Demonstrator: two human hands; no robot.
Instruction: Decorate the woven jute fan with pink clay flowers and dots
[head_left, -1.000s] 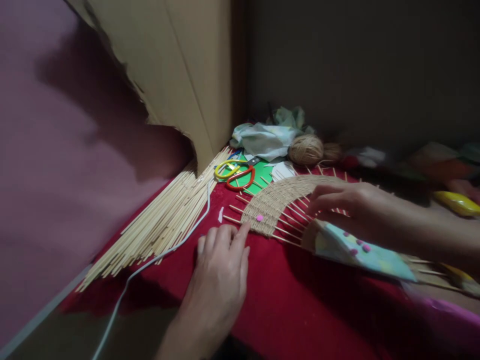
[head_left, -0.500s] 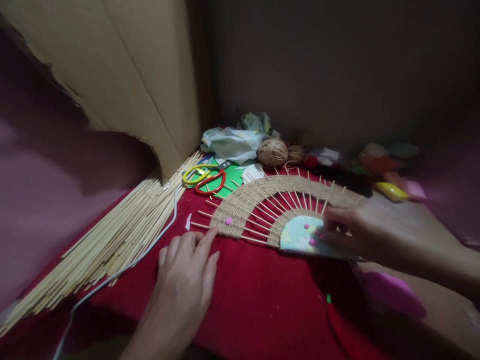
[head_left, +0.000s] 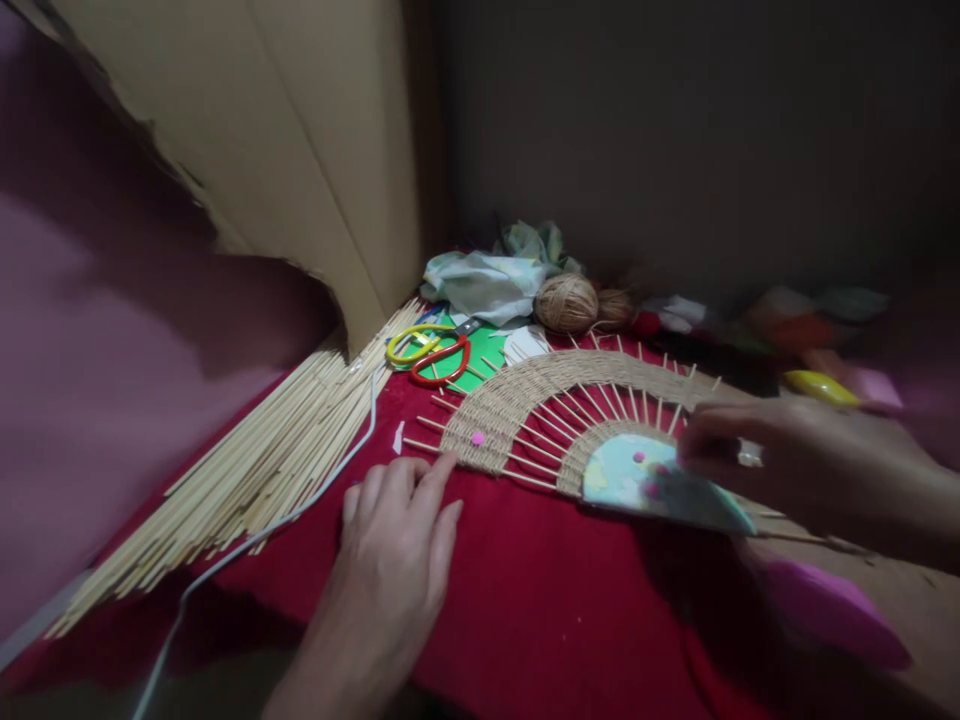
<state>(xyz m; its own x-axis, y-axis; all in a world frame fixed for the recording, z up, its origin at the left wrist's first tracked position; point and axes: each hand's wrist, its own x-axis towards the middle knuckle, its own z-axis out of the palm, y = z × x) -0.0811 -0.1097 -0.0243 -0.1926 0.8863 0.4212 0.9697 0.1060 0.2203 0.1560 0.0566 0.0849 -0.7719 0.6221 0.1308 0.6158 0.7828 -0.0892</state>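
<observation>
A half-round woven fan-like piece [head_left: 540, 385] of tan twine on thin sticks lies on the red cloth. Its inner half disc [head_left: 615, 470] is covered in pale blue and yellow patterned fabric, with small pink dots [head_left: 639, 457] on it. Another pink dot [head_left: 478, 439] sits on the outer woven band at the left. My left hand [head_left: 397, 545] rests with fingers stretched out, the index fingertip at the band's lower left edge. Over the right part of the half disc is my right hand [head_left: 757, 450], fingers curled together; motion blur hides whatever is between them.
Loose thin sticks [head_left: 247, 480] lie at the left, with a white cord [head_left: 300, 505] across them. Scissors [head_left: 431, 350] with yellow and red handles rest on green sheet material [head_left: 480, 350]. Twine balls [head_left: 567, 303] and crumpled fabric [head_left: 487, 285] stand behind. A pink piece [head_left: 836, 610] lies front right.
The view has swung slightly left, so everything sits further right in the picture. My right hand has shifted a little right over the half disc. My left hand stays at the woven edge.
</observation>
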